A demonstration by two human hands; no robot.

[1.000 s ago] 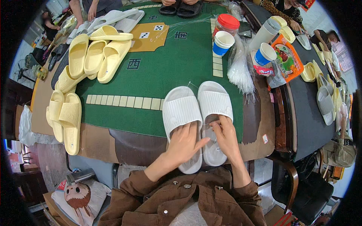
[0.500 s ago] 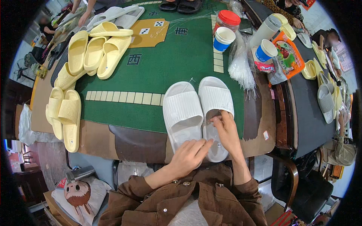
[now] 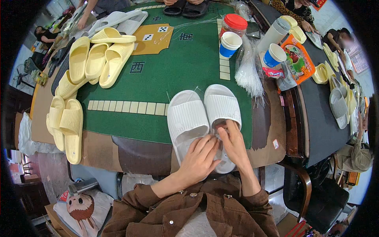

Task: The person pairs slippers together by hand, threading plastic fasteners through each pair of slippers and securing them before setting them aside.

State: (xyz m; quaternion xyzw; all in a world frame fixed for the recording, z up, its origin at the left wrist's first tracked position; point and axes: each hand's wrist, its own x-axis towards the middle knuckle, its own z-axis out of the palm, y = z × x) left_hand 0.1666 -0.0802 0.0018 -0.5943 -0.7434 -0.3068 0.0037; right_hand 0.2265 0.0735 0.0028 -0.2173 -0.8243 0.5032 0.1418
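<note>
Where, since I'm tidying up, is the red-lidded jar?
In the head view, the jar is right of top centre, by the right edge of the green mat, just behind a paper cup.

The left hand [image 3: 199, 158], a second ago at the left white slipper's [image 3: 188, 116] opening, then back by the table's [image 3: 144, 154] near edge, has moved forward from that edge, its fingertips now close beside the right hand's [image 3: 235, 146] (touching or not is unclear).
</note>
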